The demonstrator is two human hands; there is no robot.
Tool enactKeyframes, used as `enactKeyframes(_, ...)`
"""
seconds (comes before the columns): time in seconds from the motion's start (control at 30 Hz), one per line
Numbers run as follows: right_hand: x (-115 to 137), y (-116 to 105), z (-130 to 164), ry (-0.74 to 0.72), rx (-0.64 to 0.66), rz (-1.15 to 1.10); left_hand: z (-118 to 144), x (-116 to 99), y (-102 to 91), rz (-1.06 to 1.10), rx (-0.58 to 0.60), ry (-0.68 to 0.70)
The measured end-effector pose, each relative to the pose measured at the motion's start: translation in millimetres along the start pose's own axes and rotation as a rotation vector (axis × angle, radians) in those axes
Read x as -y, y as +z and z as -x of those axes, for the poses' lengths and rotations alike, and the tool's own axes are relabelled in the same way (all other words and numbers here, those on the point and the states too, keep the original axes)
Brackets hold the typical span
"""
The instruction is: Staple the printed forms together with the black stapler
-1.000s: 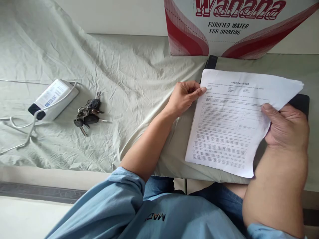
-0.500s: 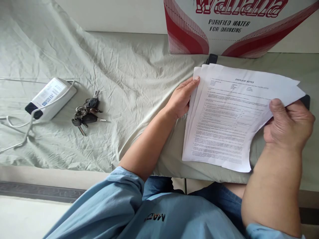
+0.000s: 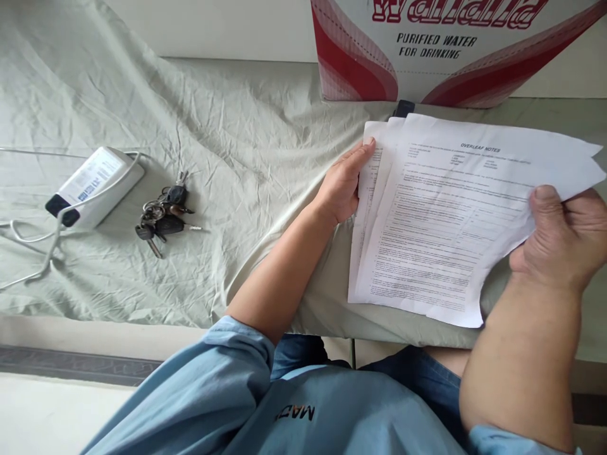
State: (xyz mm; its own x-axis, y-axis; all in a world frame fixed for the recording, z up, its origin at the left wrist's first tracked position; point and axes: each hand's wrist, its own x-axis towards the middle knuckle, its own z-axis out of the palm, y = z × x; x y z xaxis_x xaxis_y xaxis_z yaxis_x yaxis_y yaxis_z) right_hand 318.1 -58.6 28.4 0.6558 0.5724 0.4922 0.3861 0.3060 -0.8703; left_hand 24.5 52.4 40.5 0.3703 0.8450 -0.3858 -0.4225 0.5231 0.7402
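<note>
You have a small stack of printed papers [image 3: 441, 234] between your two hands, and the sheets are already fanned apart: the edges of at least three sheets show stepped along the left side, with the top sheet, headed "OVERLEAF NOTES", slid furthest to the right. So the spreading of the stack looks well under way, but no sheet is yet free of the others, and none lies apart on the cloth [image 3: 213, 145]. Squaring them up or pulling one out is, as far as I can judge, the part left to do.

Your left hand [image 3: 342, 186] lies flat along the left edge of the papers, fingers straight and close together, thumb up at the top corner, bracing the lower sheets. Your right hand [image 3: 562, 237] pinches the right edge of the top sheet, thumb on top and fingers curled beneath, and that corner is lifted and bent.

The papers lie at the right of the covered table, just in front of you, their lower edge near the table's front edge. A dark flat thing [image 3: 404, 108] pokes out from under their top edge; I cannot tell what it is. Behind them stands a red and white drinking-water carton [image 3: 450, 50]. Well to your left, away from both hands, lie a bunch of keys [image 3: 164, 212] and a white charger [image 3: 92, 186] with its cable [image 3: 33, 259].
</note>
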Motion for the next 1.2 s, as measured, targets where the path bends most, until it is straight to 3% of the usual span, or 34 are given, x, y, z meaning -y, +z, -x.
enactKeyframes(0.2,0,11,4,0.032,0.015,0.001,1,0,-2.0,-0.058,0.088,0.029)
enactKeyframes(0.47,-20,12,-6,-0.042,-0.177,-0.048,-2,4,-8.4,-0.173,0.130,0.100)
enactKeyframes(0.9,-8,19,3,-0.066,-0.101,0.031,-1,8,-15.0,-0.124,0.189,0.069)
enactKeyframes(1.03,-5,3,2,0.108,0.081,0.132,-4,6,-16.5,-0.027,0.085,0.106)
enactKeyframes(1.2,30,-22,-1,0.629,0.428,0.053,-11,-3,-12.6,0.221,-0.136,0.183)
